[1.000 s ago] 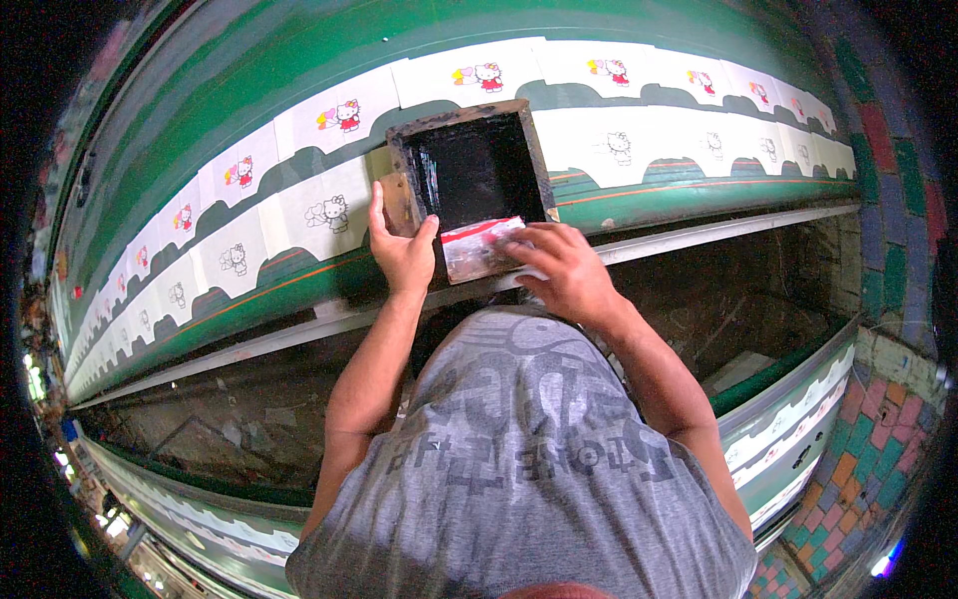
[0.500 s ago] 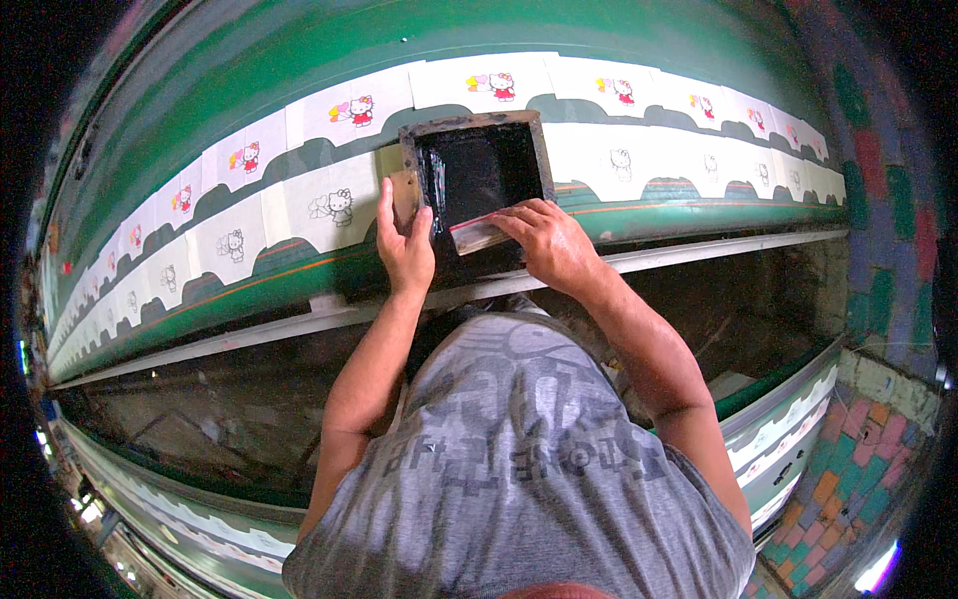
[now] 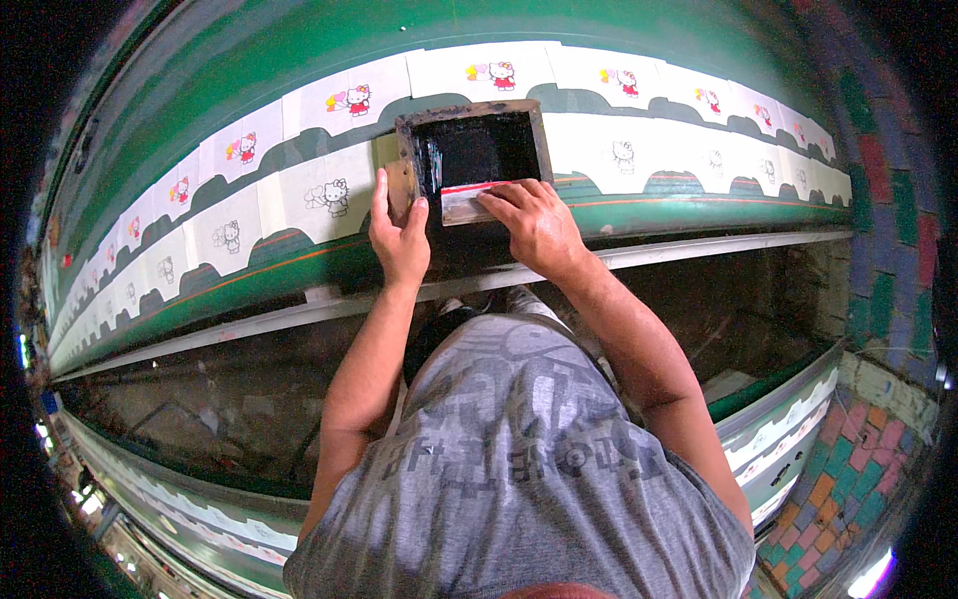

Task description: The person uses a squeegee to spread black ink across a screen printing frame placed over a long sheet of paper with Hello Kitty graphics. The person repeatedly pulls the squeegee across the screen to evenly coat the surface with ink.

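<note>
A small wooden screen-printing frame (image 3: 469, 109), its inside dark with black ink, lies over the row of white fabric pieces. My left hand (image 3: 402, 250) grips the frame's left side by a light wooden tab (image 3: 399, 187), thumb on the near side and a finger stretched along the outside. In my right hand (image 3: 545, 230) is a squeegee (image 3: 461, 208) with a pale body and a red strip, pinched from above. It lies across the near end of the frame. Just left of the frame, a white piece (image 3: 334, 195) bears a black outline of a cartoon cat with balloons.
Behind runs a row of white pieces (image 3: 349, 98) with coloured cat prints, on a long green table (image 3: 639, 30). A pale rail (image 3: 679, 253) follows the table's near edge. Another table with printed pieces (image 3: 768, 454) stands at the lower right, beside coloured paving (image 3: 828, 479).
The squeegee has shifted slightly away from me and turned from a slant to nearly level with the frame's near edge. My right hand moved with it; my left hand keeps its hold.
</note>
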Demonstrator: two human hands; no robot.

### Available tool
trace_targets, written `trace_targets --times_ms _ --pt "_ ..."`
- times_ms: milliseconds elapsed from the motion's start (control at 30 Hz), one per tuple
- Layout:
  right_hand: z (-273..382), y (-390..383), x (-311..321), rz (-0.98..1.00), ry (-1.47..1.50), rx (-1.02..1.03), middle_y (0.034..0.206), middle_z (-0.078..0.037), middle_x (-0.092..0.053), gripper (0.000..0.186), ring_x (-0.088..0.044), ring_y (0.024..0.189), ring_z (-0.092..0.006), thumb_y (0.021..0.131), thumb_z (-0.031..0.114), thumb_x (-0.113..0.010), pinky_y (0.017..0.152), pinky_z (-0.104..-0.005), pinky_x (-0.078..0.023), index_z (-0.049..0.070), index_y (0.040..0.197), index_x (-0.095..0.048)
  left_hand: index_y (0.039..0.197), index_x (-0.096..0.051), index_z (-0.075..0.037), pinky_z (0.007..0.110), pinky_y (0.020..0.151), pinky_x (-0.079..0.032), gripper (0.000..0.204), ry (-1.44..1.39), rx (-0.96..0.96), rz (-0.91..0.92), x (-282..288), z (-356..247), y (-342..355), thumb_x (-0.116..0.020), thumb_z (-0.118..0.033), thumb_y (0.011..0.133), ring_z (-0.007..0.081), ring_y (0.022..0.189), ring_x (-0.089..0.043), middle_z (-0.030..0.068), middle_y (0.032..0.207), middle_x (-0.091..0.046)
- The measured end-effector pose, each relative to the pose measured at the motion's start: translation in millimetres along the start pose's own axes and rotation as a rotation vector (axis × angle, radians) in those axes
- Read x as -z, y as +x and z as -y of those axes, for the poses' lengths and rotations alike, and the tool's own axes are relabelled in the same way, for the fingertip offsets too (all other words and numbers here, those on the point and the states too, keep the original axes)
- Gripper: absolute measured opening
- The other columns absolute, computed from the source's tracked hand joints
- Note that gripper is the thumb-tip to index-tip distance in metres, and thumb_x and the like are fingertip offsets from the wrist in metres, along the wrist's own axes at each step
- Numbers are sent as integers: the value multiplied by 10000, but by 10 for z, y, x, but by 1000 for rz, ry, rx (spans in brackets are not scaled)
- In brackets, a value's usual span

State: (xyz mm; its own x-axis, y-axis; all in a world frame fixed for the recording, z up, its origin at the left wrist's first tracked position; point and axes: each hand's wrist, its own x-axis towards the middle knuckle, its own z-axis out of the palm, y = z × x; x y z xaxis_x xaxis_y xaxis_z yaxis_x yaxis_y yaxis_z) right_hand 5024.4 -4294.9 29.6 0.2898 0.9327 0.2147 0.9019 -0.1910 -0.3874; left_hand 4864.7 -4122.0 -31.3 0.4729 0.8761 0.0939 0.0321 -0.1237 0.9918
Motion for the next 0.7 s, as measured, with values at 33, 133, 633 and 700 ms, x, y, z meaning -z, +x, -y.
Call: trace_targets --times_ms 33,133,633,700 --pt "0 -2 -9 4 5 2 1374 -148 -769 545 -705 1261 -354 869 -25 -691 1137 -494 -536 74 1399 -767 1705 -481 27 431 1294 -425 754 0 11 2 4 -14 -13 -771 -56 1015 283 1525 -568 201 1695 -568" --pt "-47 38 17 26 7 7 1377 -141 -768 541 -704 1245 -346 867 -6 -700 1124 -484 -540 85 1395 -774 1707 -480 26 429 1296 -422 753 25 11 13 2 -48 -11 -769 -55 1017 280 1529 -564 195 1703 -561" --pt "-176 -197 28 29 -63 257 1229 -111 -743 364 -711 1121 -310 966 194 -695 978 -471 -552 106 1314 -756 1719 -463 26 422 1329 -372 775 47 16 -24 -29 -28 6 -760 -54 1006 272 1560 -527 177 1716 -546" --pt "-116 -223 66 63 -68 250 1247 -116 -748 365 -717 1123 -309 968 184 -694 985 -469 -554 99 1317 -757 1721 -459 20 422 1320 -383 770 71 11 -26 28 9 -22 -755 -46 1013 276 1550 -535 182 1707 -551"
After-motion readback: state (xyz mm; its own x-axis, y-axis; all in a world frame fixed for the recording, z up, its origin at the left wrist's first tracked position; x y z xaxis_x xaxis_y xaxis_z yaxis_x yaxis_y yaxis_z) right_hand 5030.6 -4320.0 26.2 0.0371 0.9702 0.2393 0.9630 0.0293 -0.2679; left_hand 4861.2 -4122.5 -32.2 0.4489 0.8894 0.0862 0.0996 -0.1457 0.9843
